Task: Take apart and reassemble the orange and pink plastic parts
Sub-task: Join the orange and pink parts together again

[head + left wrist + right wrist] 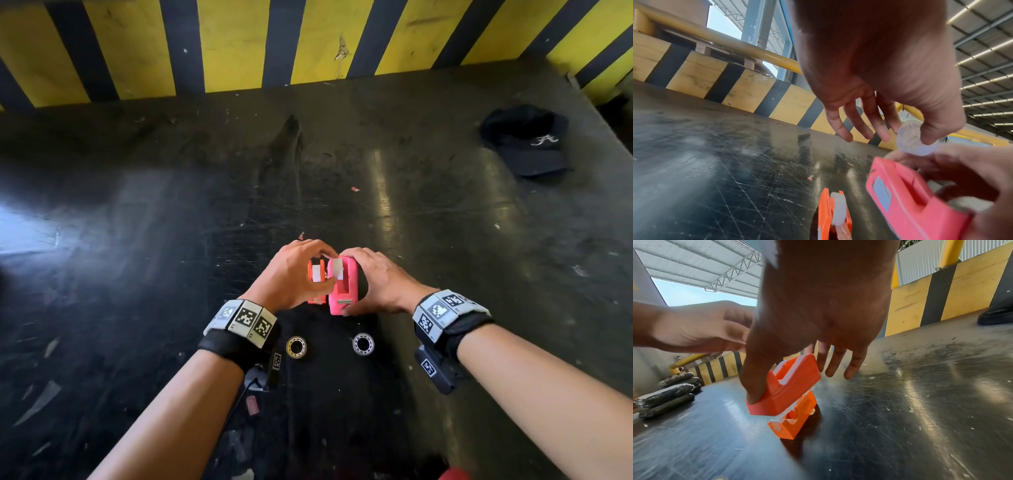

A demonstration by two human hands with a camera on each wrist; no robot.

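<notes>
A dark, scratched work surface [171, 212] is bounded at the far edge by a barrier painted in yellow and black stripes [239, 44]; the wrist views show a corrugated roof on steel trusses above. A black cap [525, 140] lies at the far right of the surface and bears a white cursive letter, apparently an "A". Both wrists carry bands of square black-and-white coded markers; their small characters cannot be read.

Near the middle of the surface the right hand [380, 281] holds the pink part [343, 286], thumb along one side and fingers over the far side, tilted and raised above the surface. The orange part [317, 274] stands on the surface just beside and to the left of it, a white wheel seated between its two walls. The left hand [294, 274] pinches a small translucent white disc [910, 138] between thumb and forefinger, its other fingers extended, directly over the pink part. The head view largely hides this disc behind the fingers.

Two ring-shaped bearings lie nearer the person, well apart from the parts: one yellowish [296, 346], one silver [363, 343]. In the right wrist view dark, dusty bundles [668, 394] lie at the left; what they are cannot be made out. A red object [454, 474] is cut off at the bottom edge.
</notes>
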